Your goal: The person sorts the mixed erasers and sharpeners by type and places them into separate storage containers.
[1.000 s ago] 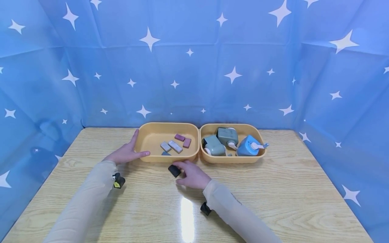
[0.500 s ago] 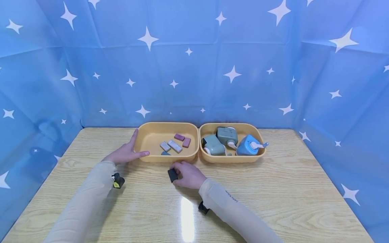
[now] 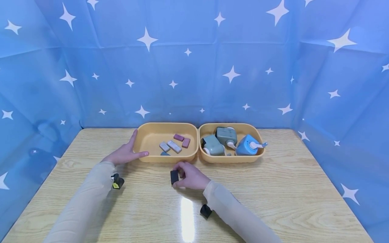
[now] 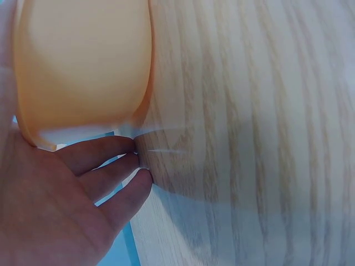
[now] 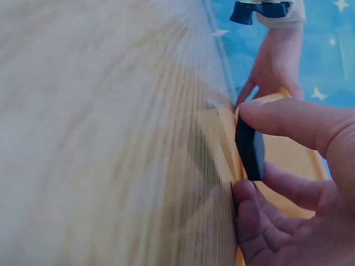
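My right hand (image 3: 190, 176) pinches a small black rectangular block (image 3: 174, 177) between thumb and fingers, low over the table in front of the left tan bin (image 3: 152, 159). The right wrist view shows the black block (image 5: 250, 145) upright between thumb tip and fingers. At the bin's left end, my left hand (image 3: 126, 153) lies with straight fingers along the outside and the thumb over the front rim. Inside the bin are two pale grey blocks (image 3: 174, 146), two maroon blocks (image 3: 186, 143) and a blue piece (image 3: 165, 153) partly hidden by the front wall.
A second tan bin (image 3: 231, 159) stands right against the first, holding two grey-green pump bottles (image 3: 226, 135) and a blue pump bottle (image 3: 247, 145) whose nozzle juts past the rim. Behind the wooden table (image 3: 288, 189) hangs a blue star-patterned cloth (image 3: 194, 94).
My right hand has closed its thumb and fingers on the black block and turned it more upright in the head view. The left hand stays at the bin.
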`<state>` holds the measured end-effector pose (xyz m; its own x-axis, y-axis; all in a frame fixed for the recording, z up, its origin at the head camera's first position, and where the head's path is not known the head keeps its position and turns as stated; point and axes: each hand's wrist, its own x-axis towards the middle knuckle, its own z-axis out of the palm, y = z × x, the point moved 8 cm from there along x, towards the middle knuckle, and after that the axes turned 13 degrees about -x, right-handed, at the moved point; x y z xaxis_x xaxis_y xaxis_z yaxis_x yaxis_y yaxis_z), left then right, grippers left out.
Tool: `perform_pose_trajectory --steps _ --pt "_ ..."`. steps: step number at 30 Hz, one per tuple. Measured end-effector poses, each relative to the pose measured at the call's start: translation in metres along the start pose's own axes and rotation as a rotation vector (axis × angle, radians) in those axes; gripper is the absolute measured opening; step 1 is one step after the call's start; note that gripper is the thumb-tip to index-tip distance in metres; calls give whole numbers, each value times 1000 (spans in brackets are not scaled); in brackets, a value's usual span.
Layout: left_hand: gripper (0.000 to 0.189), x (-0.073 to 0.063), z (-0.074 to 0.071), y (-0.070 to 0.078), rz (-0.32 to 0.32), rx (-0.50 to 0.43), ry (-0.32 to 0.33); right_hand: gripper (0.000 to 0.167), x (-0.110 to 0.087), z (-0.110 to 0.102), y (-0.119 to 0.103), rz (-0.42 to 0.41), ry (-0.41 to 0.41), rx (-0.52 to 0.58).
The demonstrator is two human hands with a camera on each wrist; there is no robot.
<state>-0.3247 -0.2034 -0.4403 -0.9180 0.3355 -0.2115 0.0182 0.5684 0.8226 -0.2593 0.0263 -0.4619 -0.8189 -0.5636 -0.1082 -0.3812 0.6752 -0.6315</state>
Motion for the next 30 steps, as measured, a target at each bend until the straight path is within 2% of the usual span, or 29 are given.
perform_pose_trajectory --steps 4,7,17,30 --pt "117 -1 0 0 0 -2 -5 44 -1 0 3 -12 2 104" --pt "116 -1 0 1 1 -3 -6 45 -2 -1 5 -5 6 134" --pt "116 -1 0 0 -1 2 0 47 -4 -1 7 14 11 179" --pt "116 0 0 0 12 -22 5 47 -8 -6 -1 2 7 206"
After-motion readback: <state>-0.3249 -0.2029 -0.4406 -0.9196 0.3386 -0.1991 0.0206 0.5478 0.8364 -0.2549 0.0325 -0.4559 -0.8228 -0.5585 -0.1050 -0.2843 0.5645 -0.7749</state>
